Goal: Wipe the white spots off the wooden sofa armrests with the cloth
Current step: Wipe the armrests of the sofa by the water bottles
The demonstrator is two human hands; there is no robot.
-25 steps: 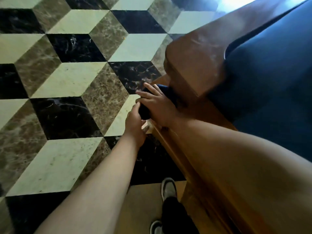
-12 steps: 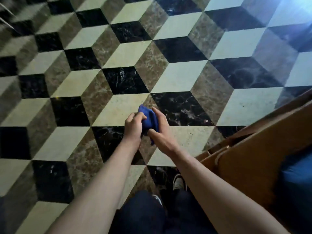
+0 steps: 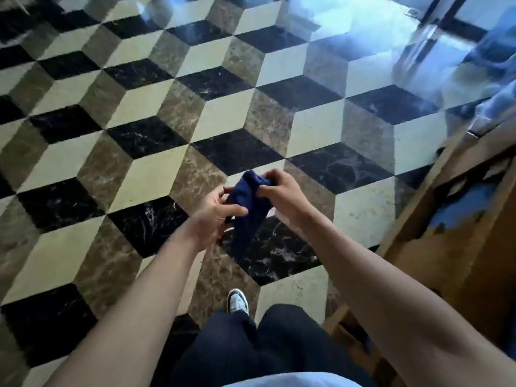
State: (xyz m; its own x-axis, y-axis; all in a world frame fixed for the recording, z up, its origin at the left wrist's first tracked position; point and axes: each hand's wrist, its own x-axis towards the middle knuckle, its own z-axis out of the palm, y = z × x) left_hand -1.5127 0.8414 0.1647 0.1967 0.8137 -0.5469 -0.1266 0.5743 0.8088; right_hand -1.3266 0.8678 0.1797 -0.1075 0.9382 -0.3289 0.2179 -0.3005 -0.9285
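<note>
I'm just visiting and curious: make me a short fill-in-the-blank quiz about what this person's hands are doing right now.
1. Both hands grip a cloth coloured ____.
2. The cloth is held up over the tiled ____, not against any wood.
3. The wooden sofa frame stands on the person's ____ side.
4. The left hand and right hand hold the cloth between ____ of them.

Missing words: blue; floor; right; both

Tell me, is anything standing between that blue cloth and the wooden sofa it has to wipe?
Nothing visible does. The cloth is held by the left hand and right hand above the tiled floor; the wooden sofa frame stands to the right, with only open floor between them.
</note>
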